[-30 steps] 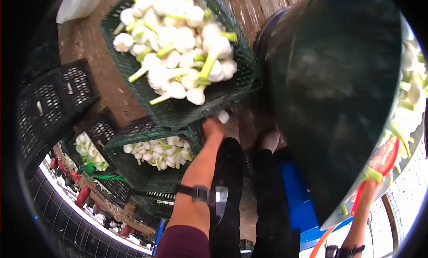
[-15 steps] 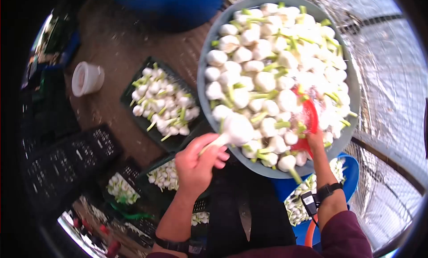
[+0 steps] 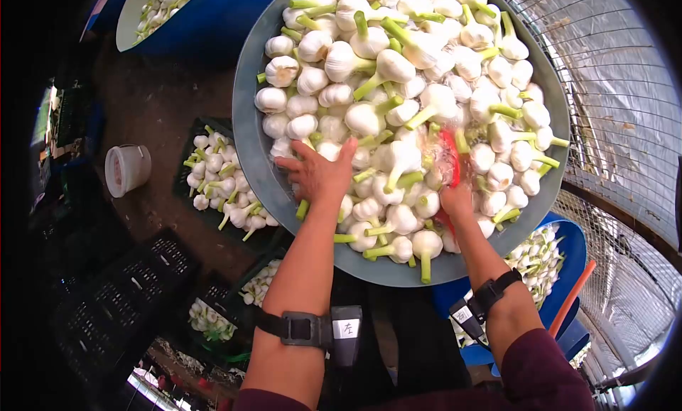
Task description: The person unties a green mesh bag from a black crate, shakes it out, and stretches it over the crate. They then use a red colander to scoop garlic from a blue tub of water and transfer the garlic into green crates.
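Note:
A wide grey basin (image 3: 245, 127) is full of trimmed garlic bulbs (image 3: 394, 66) with short green stems, with water among them. My left hand (image 3: 323, 171) lies over the bulbs at the basin's left side, fingers spread and nothing held in them. Deeper in, to the right of centre, my right hand (image 3: 458, 198) grips a red plastic tool (image 3: 449, 157). Splashing water and bulbs partly hide the tool and my fingers, and I cannot tell its exact kind. Bulbs press close around both hands.
A dark crate of garlic (image 3: 186, 144) stands on the floor left of the basin, near a white bucket (image 3: 128, 171). Black crates (image 3: 135, 290) lie lower left. Blue tubs (image 3: 568, 244) flank the basin, one with an orange hose (image 3: 572, 297). Wire mesh (image 3: 590, 70) borders the right.
My left hand has let go of a garlic bulb it held by the stem and moved into the basin. My right hand stays on the red tool. The view has shifted.

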Demonstrator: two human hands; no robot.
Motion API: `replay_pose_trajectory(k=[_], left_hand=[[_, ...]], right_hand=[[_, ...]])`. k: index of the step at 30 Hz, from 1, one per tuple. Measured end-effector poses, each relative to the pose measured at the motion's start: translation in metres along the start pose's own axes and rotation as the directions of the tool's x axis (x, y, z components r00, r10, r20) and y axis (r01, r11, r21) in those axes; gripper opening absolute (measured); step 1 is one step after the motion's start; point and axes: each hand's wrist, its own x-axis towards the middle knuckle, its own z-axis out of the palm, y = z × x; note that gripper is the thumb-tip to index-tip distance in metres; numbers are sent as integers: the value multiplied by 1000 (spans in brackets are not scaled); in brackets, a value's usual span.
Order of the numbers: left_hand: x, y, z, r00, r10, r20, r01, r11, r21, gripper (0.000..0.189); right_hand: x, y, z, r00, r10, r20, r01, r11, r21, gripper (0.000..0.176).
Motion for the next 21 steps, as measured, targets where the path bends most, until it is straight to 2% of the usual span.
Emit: replay_pose_trajectory(k=[1,2,3,4,5,6,7,8,9,10,11,12,13,14,15,16,17,18,19,21], left_hand=[[3,0,7,1000,1,-11,-1,1000,5,103],[6,-1,16,1000,16,7,-16,1000,14,102],[10,-2,26,999,28,28,-29,999,19,102],[15,-3,33,999,4,53,-4,1000,4,101],[21,-8,41,999,3,49,-3,1000,9,101],[29,-14,48,995,84,62,-82,996,-26,95],[33,-18,49,984,162,74,-157,986,-63,89],[38,-24,47,985,157,73,-153,986,-64,89],[44,-27,41,975,201,93,-193,978,-82,83],[46,-28,33,964,242,108,-231,968,-101,77],[42,-29,30,967,232,101,-222,970,-102,77],[31,-26,20,946,297,130,-235,905,-355,74],[18,-25,7,925,357,128,-221,782,-583,72],[-3,-12,-17,901,389,194,-205,775,-598,76],[-4,-10,-7,847,513,143,-324,709,-626,82],[-17,-4,-7,832,542,117,-430,764,-481,86],[-33,4,-13,811,575,108,-520,792,-321,90],[-42,11,-22,814,559,158,-512,818,-262,92],[-48,16,-29,814,542,209,-507,839,-201,95],[-55,17,-23,806,571,152,-547,819,-175,87]], right_hand=[[5,0,7,1000,1,2,-1,1000,12,25],[9,-1,10,975,52,217,-6,978,-207,25],[15,-3,13,903,143,405,42,909,-415,25],[21,7,23,903,140,407,44,911,-411,25],[24,22,35,882,213,420,20,875,-484,30],[24,31,42,858,285,427,1,832,-555,35],[15,10,31,856,284,432,4,832,-554,35],[5,-13,15,864,378,333,-222,879,-421,33],[-2,-34,0,842,480,245,-425,871,-247,32],[-2,-36,-9,845,474,247,-418,874,-247,32],[2,-33,-20,881,387,273,-309,906,-289,32],[5,-27,-28,904,292,312,-188,927,-323,32],[7,-12,-29,908,262,328,-228,964,-138,30],[2,-20,-37,901,242,361,-332,919,213,24],[2,-32,-45,905,211,368,-319,911,263,22],[4,-26,-48,905,132,405,-290,887,359,23],[1,-38,-53,898,167,408,-343,845,410,24],[-9,-58,-65,878,141,457,-372,802,468,26],[-14,-61,-68,891,153,427,-364,802,473,28],[-25,-74,-77,921,138,364,-325,787,525,30]])
